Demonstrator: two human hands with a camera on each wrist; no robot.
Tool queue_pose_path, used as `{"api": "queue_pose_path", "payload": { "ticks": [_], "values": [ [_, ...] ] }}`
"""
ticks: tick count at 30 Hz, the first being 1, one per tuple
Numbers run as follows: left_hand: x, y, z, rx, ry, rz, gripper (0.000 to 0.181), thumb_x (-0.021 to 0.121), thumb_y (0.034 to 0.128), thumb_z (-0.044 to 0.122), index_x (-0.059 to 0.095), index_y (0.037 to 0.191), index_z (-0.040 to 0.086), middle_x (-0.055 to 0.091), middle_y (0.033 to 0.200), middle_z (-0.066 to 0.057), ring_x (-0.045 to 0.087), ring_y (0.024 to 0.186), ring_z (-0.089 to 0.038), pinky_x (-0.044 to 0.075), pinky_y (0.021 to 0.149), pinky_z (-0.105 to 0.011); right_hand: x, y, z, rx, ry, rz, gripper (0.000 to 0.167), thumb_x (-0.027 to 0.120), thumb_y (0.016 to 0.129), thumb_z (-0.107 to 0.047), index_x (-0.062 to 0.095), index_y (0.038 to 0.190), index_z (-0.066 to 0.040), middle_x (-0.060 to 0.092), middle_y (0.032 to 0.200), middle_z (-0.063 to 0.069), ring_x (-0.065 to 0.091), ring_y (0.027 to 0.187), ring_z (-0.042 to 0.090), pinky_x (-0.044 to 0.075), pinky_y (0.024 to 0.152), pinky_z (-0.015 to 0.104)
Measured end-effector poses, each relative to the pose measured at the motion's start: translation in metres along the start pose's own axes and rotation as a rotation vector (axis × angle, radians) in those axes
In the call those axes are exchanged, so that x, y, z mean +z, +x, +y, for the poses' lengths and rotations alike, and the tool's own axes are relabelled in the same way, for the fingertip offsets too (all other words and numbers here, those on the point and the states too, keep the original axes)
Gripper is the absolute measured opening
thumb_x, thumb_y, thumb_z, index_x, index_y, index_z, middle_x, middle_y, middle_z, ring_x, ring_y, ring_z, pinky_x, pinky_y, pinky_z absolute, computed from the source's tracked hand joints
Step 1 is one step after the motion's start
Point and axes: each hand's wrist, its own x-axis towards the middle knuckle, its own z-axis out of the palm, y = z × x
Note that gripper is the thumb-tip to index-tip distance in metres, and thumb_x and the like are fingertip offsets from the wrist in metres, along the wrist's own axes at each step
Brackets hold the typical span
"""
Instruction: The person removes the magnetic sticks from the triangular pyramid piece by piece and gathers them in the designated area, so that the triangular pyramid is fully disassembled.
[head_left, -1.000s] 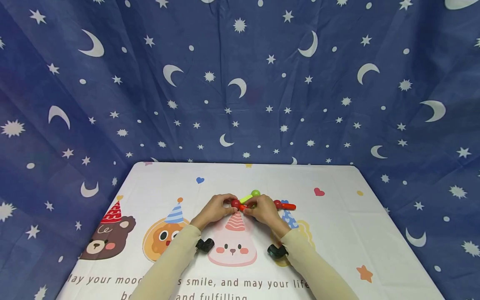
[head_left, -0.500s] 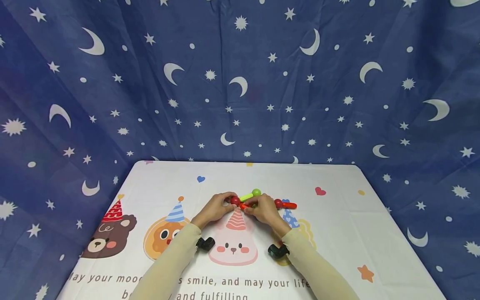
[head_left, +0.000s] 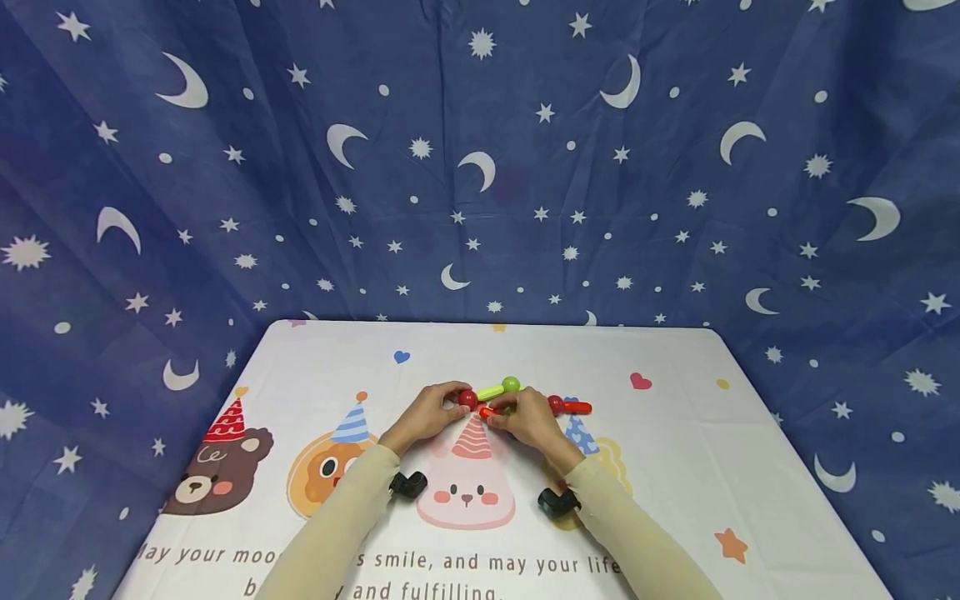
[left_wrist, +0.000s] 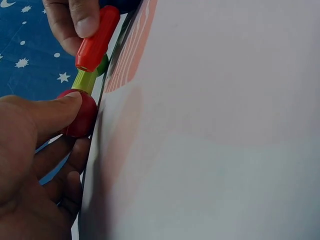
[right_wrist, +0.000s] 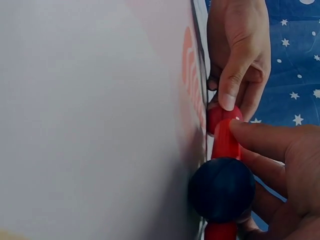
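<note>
My left hand [head_left: 423, 412] grips a red ball [left_wrist: 84, 116] between thumb and fingers. From that ball a yellow-green stick [head_left: 490, 392] runs to a green ball [head_left: 511, 384]. A red stick [left_wrist: 97, 41] is pinched by my right hand [head_left: 528, 418], its free end pointing towards the red ball; the left wrist view shows a gap between them. Against the other end of this stick is a dark blue ball [right_wrist: 221, 190], hidden by my right hand in the head view. Beyond it, a second red ball [head_left: 555, 404] and another red stick [head_left: 577, 407] extend to the right.
The white tablecloth [head_left: 675, 467] carries printed cartoon animals, hearts and lettering. Behind the table's far edge hangs a blue curtain [head_left: 480, 208] with moons and stars. A black wrist camera [head_left: 408, 485] sits on my left wrist, another camera [head_left: 558, 502] on my right.
My left hand and its red ball have shifted slightly left, drawing a little away from the red stick's end. The right hand keeps its pinch almost in place.
</note>
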Motion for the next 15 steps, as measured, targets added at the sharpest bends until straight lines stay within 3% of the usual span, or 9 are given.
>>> {"api": "queue_pose_path", "payload": {
  "ticks": [4, 6, 10, 15],
  "values": [
    [0.000, 0.001, 0.001, -0.007, -0.004, 0.003, 0.041, 0.070, 0.0900, 0.014, 0.062, 0.130, 0.015, 0.068, 0.110, -0.004, 0.060, 0.106, -0.020, 0.046, 0.101, -0.043, -0.006, 0.002, 0.000, -0.052, -0.006, 0.027, 0.017, 0.080, 0.082, -0.021, 0.077, 0.098, -0.015, 0.066, 0.086, 0.001, 0.048, 0.076, 0.017, 0.037, 0.070, 0.029],
    [0.000, 0.001, 0.001, -0.008, -0.004, 0.001, 0.041, 0.070, 0.0904, 0.015, 0.062, 0.130, 0.015, 0.068, 0.111, -0.005, 0.060, 0.108, -0.020, 0.045, 0.102, -0.043, -0.011, 0.004, 0.001, -0.078, 0.006, 0.046, 0.017, 0.079, 0.083, -0.019, 0.077, 0.100, -0.015, 0.068, 0.090, 0.002, 0.051, 0.079, 0.017, 0.041, 0.071, 0.031],
    [-0.001, 0.001, 0.001, -0.002, 0.002, -0.004, 0.041, 0.070, 0.0909, 0.015, 0.062, 0.131, 0.014, 0.068, 0.112, -0.006, 0.060, 0.108, -0.022, 0.045, 0.102, -0.044, -0.018, 0.012, 0.000, -0.112, 0.001, 0.059, 0.020, 0.080, 0.082, -0.021, 0.076, 0.102, -0.018, 0.072, 0.106, 0.001, 0.059, 0.097, 0.022, 0.047, 0.088, 0.041],
    [-0.001, 0.002, -0.001, 0.013, 0.009, -0.006, 0.040, 0.069, 0.0906, 0.014, 0.062, 0.130, 0.012, 0.068, 0.113, -0.006, 0.061, 0.108, -0.021, 0.045, 0.101, -0.045, -0.019, 0.026, 0.002, -0.158, -0.049, 0.036, 0.026, 0.080, 0.082, -0.025, 0.075, 0.107, -0.019, 0.071, 0.119, 0.000, 0.059, 0.114, 0.027, 0.041, 0.105, 0.051]
  ]
}}
